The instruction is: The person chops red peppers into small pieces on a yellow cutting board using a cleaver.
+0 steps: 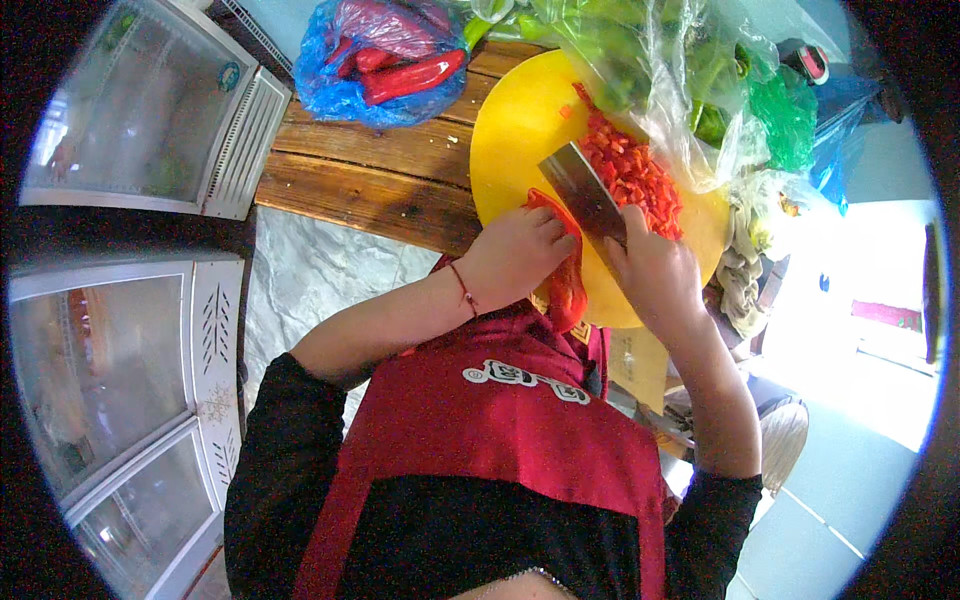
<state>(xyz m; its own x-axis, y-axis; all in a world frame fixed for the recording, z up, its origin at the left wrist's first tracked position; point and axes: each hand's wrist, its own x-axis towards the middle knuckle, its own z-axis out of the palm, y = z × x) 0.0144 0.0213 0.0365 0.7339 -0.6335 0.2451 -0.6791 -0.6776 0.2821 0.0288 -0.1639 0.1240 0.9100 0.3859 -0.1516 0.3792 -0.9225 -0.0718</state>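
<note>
A round yellow cutting board (506, 127) lies on a wooden table. My left hand (521, 251) presses a long red pepper piece (568, 289) against the near part of the board, the fingers curled over it. In my right hand (656, 270) is the handle of a cleaver (581, 187). Its broad blade lies between the held pepper and a heap of diced red pepper (630, 176). The handle itself is mostly hidden by my fingers.
Whole red peppers (412, 75) fill a blue plastic bag (322, 82) on the wooden tabletop (360, 161). Clear bags of green vegetables (622, 52) overhang the board's far right. A crumpled cloth (742, 277) lies right of the board. Glass-door refrigerators (112, 360) stand at left.
</note>
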